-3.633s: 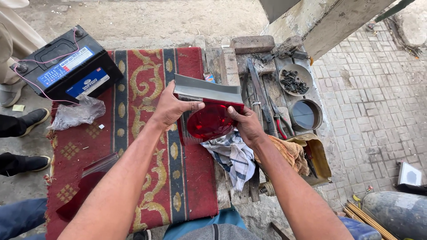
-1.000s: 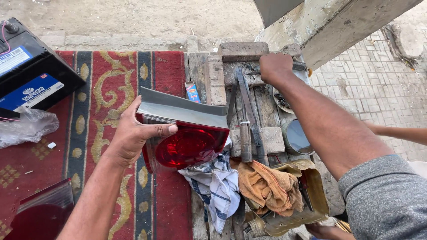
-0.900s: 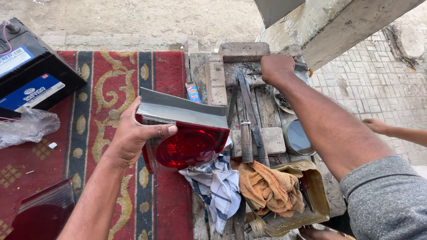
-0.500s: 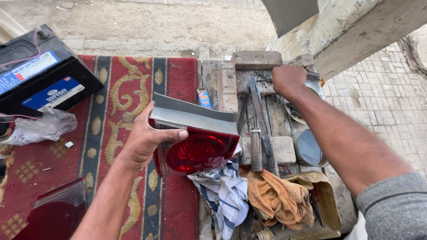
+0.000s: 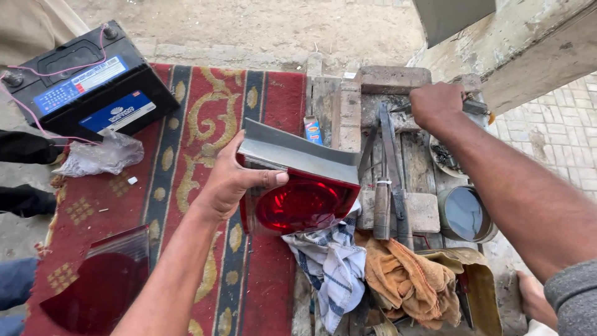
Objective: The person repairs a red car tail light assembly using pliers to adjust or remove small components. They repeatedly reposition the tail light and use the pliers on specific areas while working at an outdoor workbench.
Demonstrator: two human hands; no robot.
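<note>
The left hand (image 5: 231,180) grips a red, rounded plastic tail-light unit with a grey metal-coloured housing (image 5: 303,186), thumb laid across its front edge, holding it above the red patterned rug (image 5: 186,124) beside the worn wooden bench (image 5: 348,106). The right hand (image 5: 437,104) is clenched around a dark metal tool (image 5: 476,107) at the bench's far end. A blue-checked white cloth (image 5: 329,264) and an orange rag (image 5: 410,280) lie just below the light. A black car battery (image 5: 87,81) sits at the rug's far left corner.
</note>
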